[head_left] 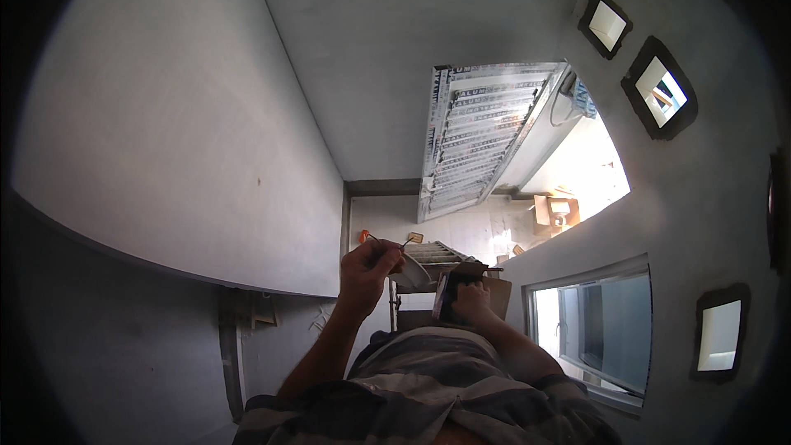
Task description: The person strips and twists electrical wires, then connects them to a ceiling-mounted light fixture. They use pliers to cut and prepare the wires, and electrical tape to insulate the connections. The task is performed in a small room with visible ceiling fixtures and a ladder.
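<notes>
My left hand (372, 270) is raised in front of me, fingers pinched together. Two thin wire-like ends stick up from the pinch, and a pale rounded disc (412, 273) shows right beside the fingers; it looks like one piece with them, though its exact kind is unclear. Close to my body on the right, a small open cardboard box (498, 292) with a printed side stands tilted. My right hand (472, 301) reaches into its opening, and its fingertips are hidden by the dark inside. A stepladder (445, 254) shows just beyond both hands.
A door leaf (486, 132) covered in printed protective film stands ajar ahead. Beyond it on the floor sits an open carton (554, 213). To the right is a sliding window (606, 325) and small square wall openings (607, 26). A broad pale surface (181, 132) fills the left.
</notes>
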The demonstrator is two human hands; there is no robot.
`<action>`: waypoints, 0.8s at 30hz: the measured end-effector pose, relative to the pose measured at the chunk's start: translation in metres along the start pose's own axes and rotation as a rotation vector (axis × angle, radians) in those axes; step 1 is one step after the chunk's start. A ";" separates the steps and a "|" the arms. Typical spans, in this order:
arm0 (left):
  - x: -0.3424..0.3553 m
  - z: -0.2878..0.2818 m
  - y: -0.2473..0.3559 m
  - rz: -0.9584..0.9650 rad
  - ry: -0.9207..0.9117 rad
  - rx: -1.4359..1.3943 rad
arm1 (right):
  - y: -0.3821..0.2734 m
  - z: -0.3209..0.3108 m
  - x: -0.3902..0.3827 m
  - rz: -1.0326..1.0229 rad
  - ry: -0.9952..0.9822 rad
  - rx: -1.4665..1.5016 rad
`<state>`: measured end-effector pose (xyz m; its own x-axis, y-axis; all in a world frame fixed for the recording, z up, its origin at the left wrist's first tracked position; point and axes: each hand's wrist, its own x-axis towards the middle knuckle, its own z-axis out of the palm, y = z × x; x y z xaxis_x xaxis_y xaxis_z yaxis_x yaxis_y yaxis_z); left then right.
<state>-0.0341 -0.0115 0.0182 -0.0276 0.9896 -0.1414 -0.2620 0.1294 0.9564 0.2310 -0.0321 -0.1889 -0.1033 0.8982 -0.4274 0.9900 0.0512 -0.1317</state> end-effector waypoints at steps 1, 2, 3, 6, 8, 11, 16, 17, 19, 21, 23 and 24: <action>-0.001 0.003 0.002 -0.009 0.009 -0.008 | 0.000 -0.005 -0.004 0.024 -0.008 0.024; -0.002 0.005 0.003 -0.018 0.016 -0.016 | 0.000 -0.017 -0.009 0.079 -0.059 0.129; 0.000 0.005 0.001 0.016 0.019 -0.028 | -0.001 -0.030 -0.014 0.134 -0.111 0.237; 0.003 0.006 -0.006 0.084 0.020 -0.036 | 0.017 -0.023 -0.021 0.136 -0.083 0.389; 0.008 0.004 -0.009 0.098 0.017 0.008 | 0.028 -0.007 -0.029 0.092 0.002 0.446; 0.006 0.011 -0.008 0.133 0.005 0.051 | 0.028 0.001 -0.027 -0.010 0.151 0.548; 0.000 0.007 -0.013 0.104 0.015 0.067 | 0.040 0.023 -0.028 0.011 0.414 0.652; -0.003 0.005 -0.014 0.101 0.012 0.075 | 0.047 0.023 -0.030 0.065 0.390 0.693; -0.007 0.002 -0.018 0.073 0.027 0.096 | 0.055 0.027 -0.035 0.120 0.340 0.702; -0.009 -0.006 -0.022 0.041 -0.003 0.129 | 0.063 0.032 -0.038 0.125 0.294 0.639; -0.010 -0.006 -0.024 0.011 0.010 0.153 | 0.062 0.040 -0.044 0.005 0.265 0.602; -0.010 -0.006 -0.024 -0.001 0.018 0.166 | 0.060 0.044 -0.047 -0.057 0.252 0.584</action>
<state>-0.0334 -0.0252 -0.0048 -0.0448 0.9883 -0.1459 -0.0992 0.1409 0.9850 0.2911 -0.0900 -0.2164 -0.0585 0.9798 -0.1911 0.7607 -0.0802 -0.6441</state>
